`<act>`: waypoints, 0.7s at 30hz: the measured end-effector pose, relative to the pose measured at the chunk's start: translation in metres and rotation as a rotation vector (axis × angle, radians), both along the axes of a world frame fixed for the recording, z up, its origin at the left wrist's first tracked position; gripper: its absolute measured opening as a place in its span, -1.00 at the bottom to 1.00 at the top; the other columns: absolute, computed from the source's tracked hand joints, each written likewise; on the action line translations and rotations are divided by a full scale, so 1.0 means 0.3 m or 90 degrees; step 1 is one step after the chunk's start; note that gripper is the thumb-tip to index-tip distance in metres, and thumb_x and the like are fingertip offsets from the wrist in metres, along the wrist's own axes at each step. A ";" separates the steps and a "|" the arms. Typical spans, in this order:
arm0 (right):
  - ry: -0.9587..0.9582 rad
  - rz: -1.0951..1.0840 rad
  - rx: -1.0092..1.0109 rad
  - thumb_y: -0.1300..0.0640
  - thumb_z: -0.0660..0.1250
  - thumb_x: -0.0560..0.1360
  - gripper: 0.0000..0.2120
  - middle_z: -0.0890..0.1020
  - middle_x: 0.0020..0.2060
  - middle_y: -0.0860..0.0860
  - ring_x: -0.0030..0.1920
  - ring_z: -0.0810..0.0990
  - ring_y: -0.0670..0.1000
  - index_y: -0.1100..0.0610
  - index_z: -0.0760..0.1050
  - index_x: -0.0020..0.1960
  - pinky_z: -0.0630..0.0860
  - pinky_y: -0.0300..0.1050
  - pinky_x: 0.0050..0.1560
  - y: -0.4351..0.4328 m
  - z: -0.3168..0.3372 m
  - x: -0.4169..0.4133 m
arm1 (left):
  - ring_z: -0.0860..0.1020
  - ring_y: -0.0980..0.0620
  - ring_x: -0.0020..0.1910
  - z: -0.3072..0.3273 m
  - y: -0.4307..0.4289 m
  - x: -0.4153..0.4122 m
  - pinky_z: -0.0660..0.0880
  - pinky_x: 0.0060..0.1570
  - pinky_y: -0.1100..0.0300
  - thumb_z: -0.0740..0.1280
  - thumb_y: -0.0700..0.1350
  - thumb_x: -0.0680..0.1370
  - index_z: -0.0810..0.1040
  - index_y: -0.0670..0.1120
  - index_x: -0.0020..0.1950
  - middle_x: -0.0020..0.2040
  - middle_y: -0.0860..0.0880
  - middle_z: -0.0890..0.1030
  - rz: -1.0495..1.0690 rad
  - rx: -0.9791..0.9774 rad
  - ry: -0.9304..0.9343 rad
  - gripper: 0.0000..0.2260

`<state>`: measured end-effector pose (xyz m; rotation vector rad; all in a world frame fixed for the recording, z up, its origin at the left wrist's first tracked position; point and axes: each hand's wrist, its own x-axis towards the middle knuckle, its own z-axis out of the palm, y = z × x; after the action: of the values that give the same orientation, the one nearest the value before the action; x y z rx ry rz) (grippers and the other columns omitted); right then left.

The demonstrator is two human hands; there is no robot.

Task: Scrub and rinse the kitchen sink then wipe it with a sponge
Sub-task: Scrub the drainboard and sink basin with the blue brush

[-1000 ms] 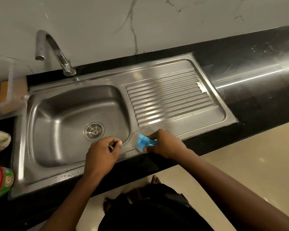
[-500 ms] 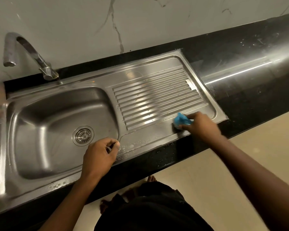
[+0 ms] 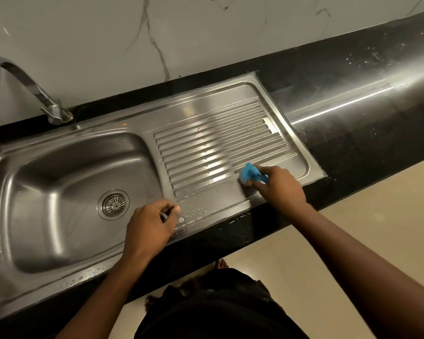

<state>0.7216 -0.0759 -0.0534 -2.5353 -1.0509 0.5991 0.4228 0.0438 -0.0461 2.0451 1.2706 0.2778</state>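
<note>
Rightward along the front of the sink (image 3: 59, 148) went the right hand (image 3: 279, 187) and its blue scrubber (image 3: 250, 172), from the rim beside the basin corner a second earlier out to the near right end of the ribbed drainboard (image 3: 206, 133); the left hand (image 3: 148, 226) kept its place on the front rim.

A pale marble wall (image 3: 206, 33) stood behind a black countertop (image 3: 353, 148), into which the steel sink was set, basin on the left and drainboard on the right. A curved tap (image 3: 22, 79) rose at the back left.

The right hand's fingers were curled round the scrubber, pressing it onto the last ribs. The left hand lay curled on the rim between basin and drainboard, thumb against forefinger; whether it pinched anything could not be told.

A round drain strainer (image 3: 113, 204) sat in the basin floor. Small soap bubbles (image 3: 196, 212) dotted the front rim just beside the left hand.
</note>
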 end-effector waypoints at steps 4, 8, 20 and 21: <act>0.084 0.091 0.003 -0.24 0.46 0.51 -0.49 0.70 0.14 -0.04 0.01 0.68 -0.02 -0.16 0.51 0.41 0.66 0.03 0.12 0.114 -0.021 -0.248 | 0.62 0.20 -0.26 0.005 0.004 0.007 0.66 -0.18 0.04 0.40 0.06 0.61 0.71 0.10 -0.03 -0.23 0.19 0.67 0.007 -0.006 0.003 -0.89; 0.052 0.200 0.001 -0.25 0.40 0.54 -0.44 0.66 0.25 -0.04 0.14 0.66 0.00 -0.22 0.41 0.51 0.62 0.04 0.20 0.066 -0.025 -0.315 | 0.61 0.22 -0.26 0.009 0.020 0.006 0.65 -0.17 0.05 0.40 0.06 0.60 0.71 0.12 -0.02 -0.23 0.21 0.67 0.015 0.016 0.004 -0.90; 0.034 0.041 0.005 -0.28 0.45 0.49 -0.50 0.70 0.04 -0.05 -0.14 0.66 -0.07 -0.08 0.56 0.34 0.69 0.01 -0.04 0.058 -0.033 -0.014 | 0.63 0.23 -0.25 0.010 -0.011 0.069 0.67 -0.15 0.07 0.41 0.07 0.60 0.71 0.13 -0.02 -0.22 0.23 0.68 -0.008 -0.002 -0.004 -0.90; 0.041 0.073 0.000 -0.29 0.44 0.49 -0.50 0.70 0.06 -0.06 -0.10 0.66 -0.07 -0.11 0.56 0.35 0.69 0.03 0.00 0.058 -0.048 -0.067 | 0.63 0.24 -0.25 0.010 -0.012 0.077 0.67 -0.14 0.07 0.41 0.07 0.60 0.71 0.13 -0.02 -0.22 0.23 0.68 -0.008 0.000 -0.003 -0.90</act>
<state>0.7014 -0.0585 -0.0679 -2.4509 -1.1795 0.7066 0.4460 0.0403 -0.0432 2.0492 1.2548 0.2773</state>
